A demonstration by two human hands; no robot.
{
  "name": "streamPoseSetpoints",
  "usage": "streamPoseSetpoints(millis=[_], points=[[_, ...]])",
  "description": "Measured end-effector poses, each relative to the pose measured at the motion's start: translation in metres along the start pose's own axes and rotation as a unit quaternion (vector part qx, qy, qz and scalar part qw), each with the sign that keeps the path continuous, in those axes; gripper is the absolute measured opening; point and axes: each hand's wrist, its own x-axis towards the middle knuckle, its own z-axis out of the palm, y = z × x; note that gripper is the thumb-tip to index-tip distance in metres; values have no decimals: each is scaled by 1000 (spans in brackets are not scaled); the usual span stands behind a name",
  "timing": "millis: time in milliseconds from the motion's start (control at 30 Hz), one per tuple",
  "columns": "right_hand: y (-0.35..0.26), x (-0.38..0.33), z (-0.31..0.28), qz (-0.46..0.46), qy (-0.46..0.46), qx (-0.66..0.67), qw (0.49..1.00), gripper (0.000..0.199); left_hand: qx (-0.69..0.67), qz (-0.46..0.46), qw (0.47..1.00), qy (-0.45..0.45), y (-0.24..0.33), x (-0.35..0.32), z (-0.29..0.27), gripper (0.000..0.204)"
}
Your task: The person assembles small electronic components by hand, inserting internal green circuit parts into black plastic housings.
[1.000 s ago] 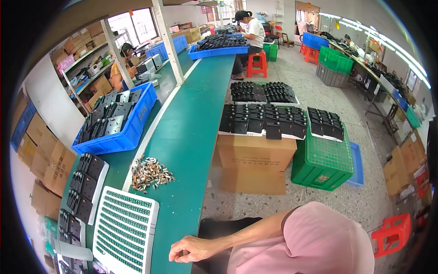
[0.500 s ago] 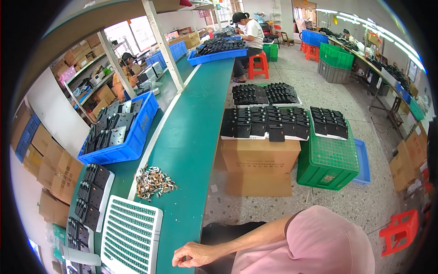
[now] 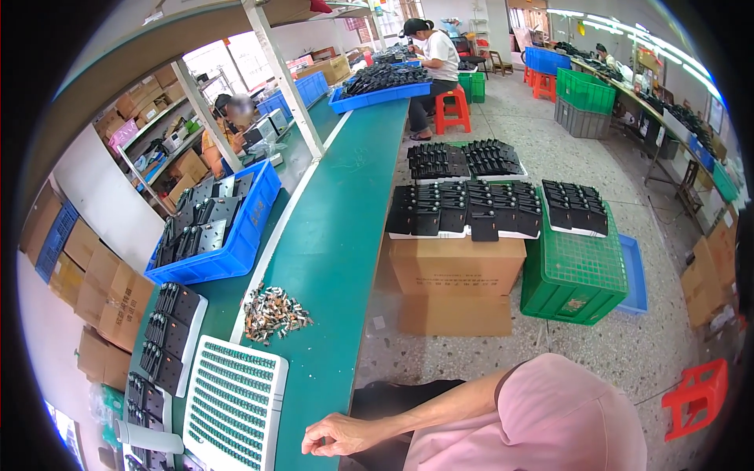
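My right hand (image 3: 339, 435) is at the near edge of the green table (image 3: 326, 251), its back upward and its fingers curled in. Whatever the fingers might hold is hidden. Left of it lies a white tray (image 3: 278, 392) with rows of small green parts. A heap of small metal and brown cylindrical pieces (image 3: 275, 315) sits just beyond the tray. Past the tray's left side, black plates with rod-like parts (image 3: 171, 334) lie in white trays. A grey rounded object (image 3: 149, 436) overlaps them at the lower left. My left hand is out of view.
A blue crate (image 3: 251, 224) of black and metal assemblies stands farther left. On the right, black assemblies top a cardboard box (image 3: 459, 271) and a green crate (image 3: 577, 271). A red stool (image 3: 697, 399) stands on the floor. Other people (image 3: 436, 59) sit farther off.
The view has turned slightly, so the scene sits a little farther right. My right hand stays curled at the table edge.
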Motion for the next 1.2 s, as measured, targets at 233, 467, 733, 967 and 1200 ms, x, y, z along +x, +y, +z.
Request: streamPoseSetpoints(millis=[233, 467, 733, 967, 1200], points=[[12, 2, 7, -31, -17, -12, 999, 14, -15, 11, 1000, -1, 4, 8, 17, 35], [25, -1, 5, -64, 15, -13, 998, 14, 461, -145, 845, -231, -72, -57, -77, 28], [27, -3, 3, -69, -4, 26, 997, 14, 500, -200, 795, -278, -82, -97, -105, 30], [12, -8, 3, -58, 21, 46, 997, 14, 499, -216, 767, -340, -76, -101, -97, 29], [15, -10, 6, -73, 21, 59, 995, 12, 510, -245, 745, -354, -74, -100, -97, 26]])
